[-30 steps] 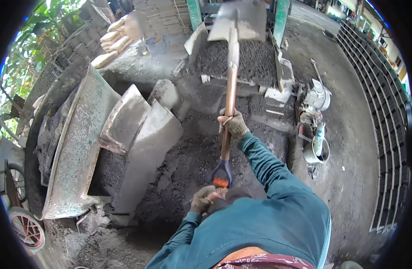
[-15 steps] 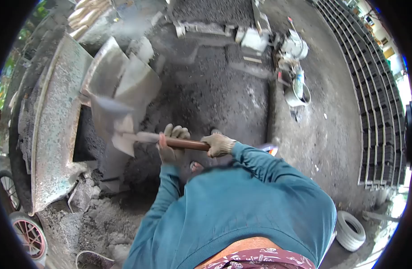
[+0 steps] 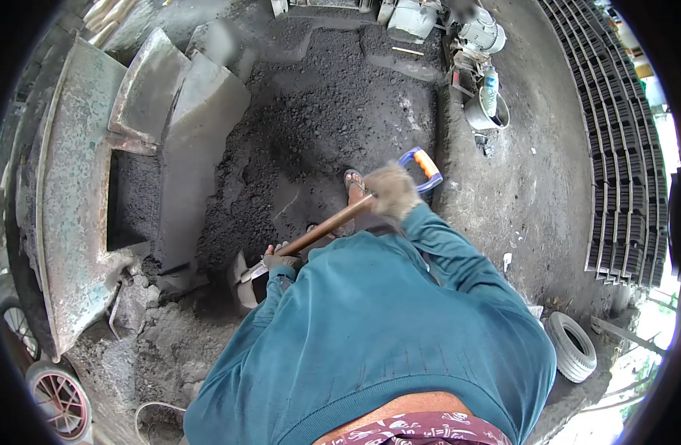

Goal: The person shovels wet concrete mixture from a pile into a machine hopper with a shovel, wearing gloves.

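A shovel (image 3: pixel 325 226) with a brown shaft and a blue and orange D-shaped grip slants across the front of my body. My right hand (image 3: pixel 394 194), in a pale knit glove and slightly blurred, is closed round the upper shaft just below the grip. Low on the shaft, close to the blade, my left hand (image 3: pixel 281 259) is wrapped round it, also gloved. The metal blade (image 3: pixel 242 285) is down at the left by my sleeve, partly hidden. Dark, crumbly loose material (image 3: pixel 311 111) covers the ground ahead of my sandalled feet.
On the left stands a worn metal hopper (image 3: pixel 81 185) with a square opening holding dark material. A motor (image 3: pixel 481 33) and a bucket (image 3: pixel 477 117) with a bottle line the raised right edge. Racks of dark blocks (image 3: pixel 622 185), a tyre (image 3: pixel 570 347) and a red-rimmed wheel (image 3: pixel 58 400) stand farther out.
The shovel blade has swung from the hopper's side down and back towards my left side. My right hand has risen to the right, and the view has tilted downward.
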### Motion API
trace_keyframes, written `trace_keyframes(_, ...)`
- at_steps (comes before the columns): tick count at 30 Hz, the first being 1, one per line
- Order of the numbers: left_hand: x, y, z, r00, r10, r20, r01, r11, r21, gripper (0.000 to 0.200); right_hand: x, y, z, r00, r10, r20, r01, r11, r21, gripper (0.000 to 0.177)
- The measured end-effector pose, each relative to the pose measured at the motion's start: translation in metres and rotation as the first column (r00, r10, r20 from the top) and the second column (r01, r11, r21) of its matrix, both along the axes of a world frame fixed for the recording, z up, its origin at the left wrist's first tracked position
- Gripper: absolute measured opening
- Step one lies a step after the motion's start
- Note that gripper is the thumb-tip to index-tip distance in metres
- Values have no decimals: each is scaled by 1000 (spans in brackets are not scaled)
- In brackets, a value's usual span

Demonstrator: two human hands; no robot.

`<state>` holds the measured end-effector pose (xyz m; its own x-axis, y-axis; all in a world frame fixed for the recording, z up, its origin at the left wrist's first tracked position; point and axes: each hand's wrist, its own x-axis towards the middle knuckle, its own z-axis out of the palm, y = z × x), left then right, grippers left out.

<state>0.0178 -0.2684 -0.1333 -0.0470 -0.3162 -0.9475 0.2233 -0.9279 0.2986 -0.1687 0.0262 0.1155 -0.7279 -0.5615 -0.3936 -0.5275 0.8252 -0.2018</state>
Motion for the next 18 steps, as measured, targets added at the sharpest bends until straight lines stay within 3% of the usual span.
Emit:
trace_keyframes(2,-5,-7,3,999,26,40,-26,1000,-18,24,0,52,-37,913,-219,-343,94,934,-346,40)
trace_keyframes(4,-5,-16,-21,1000,-18,-13,19,998,53,24,-5,71,-5,885,-330,-329,304,944,-127,47)
trace_keyframes(6,-20,-12,-23,996,-75,-39,78,992,100,24,-4,105,-34,814,-513,-272,464,857,-225,53)
trace_keyframes(7,-25,-9,-23,978,-130,-164,150,982,116,26,-5,119,-50,764,-598,-242,538,797,-275,57)
trace_keyframes(9,-54,3,0,962,-221,-163,242,963,120,26,0,138,-65,701,-658,-276,617,753,-228,65)
trace_keyframes(11,-86,11,14,933,-285,-219,304,951,62,21,3,149,-69,534,-837,-123,820,547,-169,67)
trace_keyframes(13,-119,18,39,893,-366,-261,385,923,23,14,23,195,-148,462,-838,-290,824,527,-210,71)
trace_keyframes(14,-138,22,55,868,-421,-264,434,901,-8,12,27,183,-121,331,-933,-143,907,356,-226,58)
trace_keyframes(15,-156,23,58,845,-443,-300,459,888,-19,11,33,197,-141,270,-955,-119,944,287,-162,44)
trace_keyframes(16,-177,25,61,819,-467,-335,485,874,-32,10,49,219,-181,255,-956,-143,933,282,-224,33)
trace_keyframes(17,-202,33,93,806,-523,-278,535,844,-39,11,54,216,-170,139,-990,-30,976,142,-162,29)
trace_keyframes(18,-228,36,109,749,-571,-335,583,809,-75,12,66,222,-188,103,-993,-62,963,115,-244,25)
